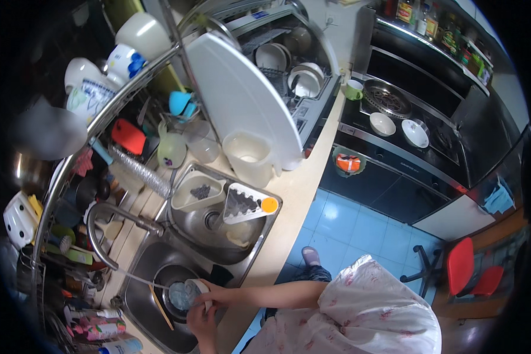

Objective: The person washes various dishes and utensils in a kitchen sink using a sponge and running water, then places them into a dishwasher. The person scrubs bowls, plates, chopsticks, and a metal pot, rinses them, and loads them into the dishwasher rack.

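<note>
My right hand (219, 295) grips a white bowl (198, 286) from the side, over the lower sink basin (137, 285). Close below it in the view, my left hand (199, 319) has its fingers on the same tilted bowl. Water runs from the curved metal faucet (98, 228) towards the bowl. Bluish, rippling water shows beside the bowl, above a dark round pan (161, 276) in the basin. A pair of wooden chopsticks (160, 307) leans on the pan's edge.
The other basin holds a cream strainer basket (190, 205) and a white triangular rack (243, 212). A translucent pitcher (250, 163) and a large white lid (248, 93) stand behind. A crowded metal dish rack (55, 194) borders the sink. Bowls (382, 124) sit on the stove.
</note>
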`<state>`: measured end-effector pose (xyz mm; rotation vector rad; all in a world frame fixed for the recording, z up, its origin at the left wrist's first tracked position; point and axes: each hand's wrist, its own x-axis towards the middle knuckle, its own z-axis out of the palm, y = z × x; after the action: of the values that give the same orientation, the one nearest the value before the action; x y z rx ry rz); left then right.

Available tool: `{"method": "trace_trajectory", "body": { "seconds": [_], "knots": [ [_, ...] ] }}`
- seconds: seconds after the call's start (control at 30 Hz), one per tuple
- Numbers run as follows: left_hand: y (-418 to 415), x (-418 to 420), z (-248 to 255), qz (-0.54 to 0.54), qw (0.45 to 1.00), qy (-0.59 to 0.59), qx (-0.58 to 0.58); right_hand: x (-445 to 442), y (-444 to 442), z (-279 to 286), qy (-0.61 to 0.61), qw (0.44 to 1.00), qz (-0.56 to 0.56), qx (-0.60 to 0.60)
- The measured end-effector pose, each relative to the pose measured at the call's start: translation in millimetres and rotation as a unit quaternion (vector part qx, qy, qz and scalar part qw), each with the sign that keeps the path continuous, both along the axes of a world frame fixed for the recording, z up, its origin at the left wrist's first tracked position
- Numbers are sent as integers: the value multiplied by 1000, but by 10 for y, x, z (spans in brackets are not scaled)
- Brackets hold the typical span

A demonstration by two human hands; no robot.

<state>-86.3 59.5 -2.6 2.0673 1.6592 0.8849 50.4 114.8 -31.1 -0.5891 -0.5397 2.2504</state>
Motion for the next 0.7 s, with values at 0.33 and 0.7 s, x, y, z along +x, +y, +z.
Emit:
{"method": "trace_trajectory", "body": {
  "seconds": [0.33, 0.7],
  "knots": [
    [277, -376, -745, 320, 689, -542, -360, 1433, 309, 387, 71, 994, 37, 80],
    [645, 406, -251, 354, 719, -530, -276, 5315, 1030, 2448, -156, 959, -168, 165]
  ]
}}
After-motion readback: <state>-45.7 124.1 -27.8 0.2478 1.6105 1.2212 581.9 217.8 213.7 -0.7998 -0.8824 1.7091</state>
